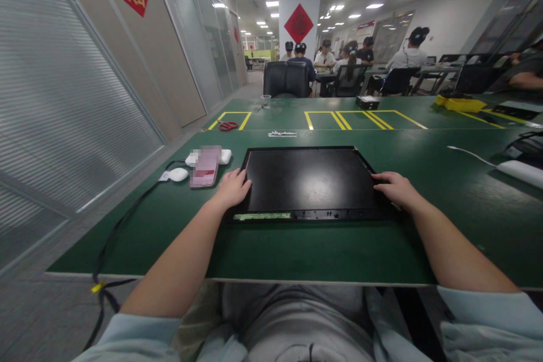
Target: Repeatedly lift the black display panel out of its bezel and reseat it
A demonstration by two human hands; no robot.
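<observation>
A black display panel (307, 178) in a thin dark frame lies flat on the green tabletop. A light green circuit strip (263, 216) shows along the left part of its near edge. At the panel's left side, my left hand (234, 188) is closed on the frame, its fingers curled over the edge. My right hand (396, 188) grips the opposite edge, fingertips just over the frame and thumb lower down. What the undersides of both hands touch is hidden.
Left of the panel lie a pink phone (206, 172), white adapters and a black cable (127, 215). Red-handled scissors (228, 125), a clear cup (265, 102) and small white pieces (282, 134) sit farther back. A white device (521, 172) is at right. People sit beyond.
</observation>
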